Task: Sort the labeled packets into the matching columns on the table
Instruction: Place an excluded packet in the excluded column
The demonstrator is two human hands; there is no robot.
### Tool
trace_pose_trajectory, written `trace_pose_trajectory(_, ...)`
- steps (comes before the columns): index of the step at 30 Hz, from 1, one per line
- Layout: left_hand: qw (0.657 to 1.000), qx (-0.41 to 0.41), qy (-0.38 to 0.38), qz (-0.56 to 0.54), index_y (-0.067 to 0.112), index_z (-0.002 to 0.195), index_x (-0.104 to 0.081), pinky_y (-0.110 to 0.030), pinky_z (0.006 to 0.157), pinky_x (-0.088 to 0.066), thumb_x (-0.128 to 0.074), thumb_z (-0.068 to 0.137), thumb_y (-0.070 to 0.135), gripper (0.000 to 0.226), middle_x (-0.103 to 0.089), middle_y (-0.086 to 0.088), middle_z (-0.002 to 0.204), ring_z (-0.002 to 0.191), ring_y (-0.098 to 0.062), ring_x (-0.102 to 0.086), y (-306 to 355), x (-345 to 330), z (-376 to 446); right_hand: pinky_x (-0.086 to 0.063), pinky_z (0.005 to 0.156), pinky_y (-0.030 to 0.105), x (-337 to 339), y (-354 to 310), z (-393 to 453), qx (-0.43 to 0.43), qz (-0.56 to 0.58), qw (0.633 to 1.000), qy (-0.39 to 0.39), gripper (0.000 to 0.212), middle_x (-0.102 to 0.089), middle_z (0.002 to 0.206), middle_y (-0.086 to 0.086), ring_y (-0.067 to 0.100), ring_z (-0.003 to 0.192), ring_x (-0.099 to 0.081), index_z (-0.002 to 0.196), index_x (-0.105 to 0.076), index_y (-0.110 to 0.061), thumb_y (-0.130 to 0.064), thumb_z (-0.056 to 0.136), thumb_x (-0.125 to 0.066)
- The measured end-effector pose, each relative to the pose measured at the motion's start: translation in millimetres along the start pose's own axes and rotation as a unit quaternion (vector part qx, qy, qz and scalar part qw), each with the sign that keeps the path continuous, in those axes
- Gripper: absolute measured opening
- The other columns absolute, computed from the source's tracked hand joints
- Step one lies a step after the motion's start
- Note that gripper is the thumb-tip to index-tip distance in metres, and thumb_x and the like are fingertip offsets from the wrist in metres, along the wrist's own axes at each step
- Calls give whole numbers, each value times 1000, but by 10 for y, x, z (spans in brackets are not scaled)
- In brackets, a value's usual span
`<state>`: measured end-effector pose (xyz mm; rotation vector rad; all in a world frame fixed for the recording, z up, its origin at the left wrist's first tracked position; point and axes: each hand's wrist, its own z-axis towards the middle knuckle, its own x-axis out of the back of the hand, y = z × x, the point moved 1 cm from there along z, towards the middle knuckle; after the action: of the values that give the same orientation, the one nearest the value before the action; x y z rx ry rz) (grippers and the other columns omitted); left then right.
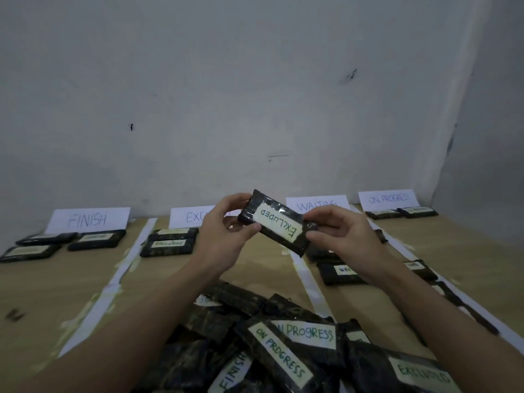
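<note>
Both hands hold a dark packet labeled EXCLUDED up above the table, tilted with its label facing me. My left hand grips its left end and my right hand pinches its right end. Four paper signs stand at the back: FINISH, EXCLUDED partly hidden by my left hand, WAITING and ON PROGRESS. A heap of unsorted packets lies near the front edge, with ON PROGRESS, FINISH and EXCLUDED labels showing.
Sorted packets lie under each sign: three under FINISH, two under EXCLUDED, several under WAITING, two under ON PROGRESS. White tape strips divide the wooden table into columns. A grey wall rises behind.
</note>
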<state>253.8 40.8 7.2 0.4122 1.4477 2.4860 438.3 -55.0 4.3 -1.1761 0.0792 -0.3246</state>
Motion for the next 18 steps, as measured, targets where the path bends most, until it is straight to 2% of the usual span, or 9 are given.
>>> trace_pose_trajectory(3, 1000, -2, -4, -6, 28, 107, -56, -31, 83, -54, -66, 76, -8, 49, -63, 4, 103, 94, -15, -63, -4, 59, 10, -55, 62, 23, -110, -6, 49, -20, -18, 999, 18, 23, -67, 94, 15, 19, 84, -69, 99, -57, -5, 2, 79, -65)
trace_pose_trajectory(6, 999, 12, -16, -38, 25, 110, -56, -36, 85, -54, -65, 77, -8, 47, -67, 1, 97, 96, -16, -63, 10, 100, 21, -54, 64, 23, -227, -49, 90, -22, -104, 994, -20, 21, -69, 87, 12, 21, 86, -66, 99, -62, -20, -13, 80, -68)
trace_pose_trajectory(8, 998, 31, -18, -61, 21, 115, -54, -36, 87, -52, -64, 79, -4, 45, -69, -1, 98, 97, -17, -64, 28, 120, 30, -55, 68, 21, -315, -72, 107, -21, -108, 993, -53, 20, -70, 90, 8, 19, 86, -67, 95, -66, -28, -15, 80, -68)
trace_pose_trajectory(10, 995, 53, -14, -88, 18, 122, -50, -32, 87, -51, -63, 82, 1, 45, -69, -2, 102, 99, -16, -64, 40, 147, 42, -55, 67, 24, -403, -95, 135, -17, -101, 993, -51, 17, -72, 92, 5, 19, 84, -68, 94, -68, -25, -15, 80, -68)
trace_pose_trajectory(12, 993, 75, -23, -90, 19, 125, -47, -28, 82, -50, -64, 83, 9, 46, -67, 0, 108, 100, -14, -63, 23, 188, 47, -56, 63, 26, -488, -103, 185, -22, -57, 998, -2, 18, -71, 94, 9, 22, 83, -68, 96, -67, -16, -12, 79, -68)
trace_pose_trajectory(15, 991, 109, -67, -44, 17, 115, -56, -26, 73, -52, -64, 83, 14, 32, -68, -4, 107, 94, -16, -66, -48, 255, -1, -59, 69, 33, -621, -88, 251, -71, 69, 994, 42, 22, -70, 101, 14, 25, 86, -69, 100, -63, -6, -6, 79, -68)
trace_pose_trajectory(17, 989, 122, -75, -38, 14, 107, -61, -26, 72, -54, -62, 85, 10, 22, -71, -6, 100, 86, -16, -68, -108, 318, -32, -59, 72, 33, -695, -60, 297, -74, 44, 995, 47, 32, -67, 108, 13, 23, 90, -68, 106, -60, -6, -8, 76, -72)
trace_pose_trajectory(18, 989, 130, -68, -35, 13, 106, -61, -27, 71, -54, -60, 86, 8, 21, -71, -6, 97, 82, -16, -67, -142, 361, -29, -58, 76, 35, -719, -31, 321, -69, -6, 996, 60, 45, -63, 116, 11, 21, 95, -66, 114, -55, -8, -13, 73, -75)
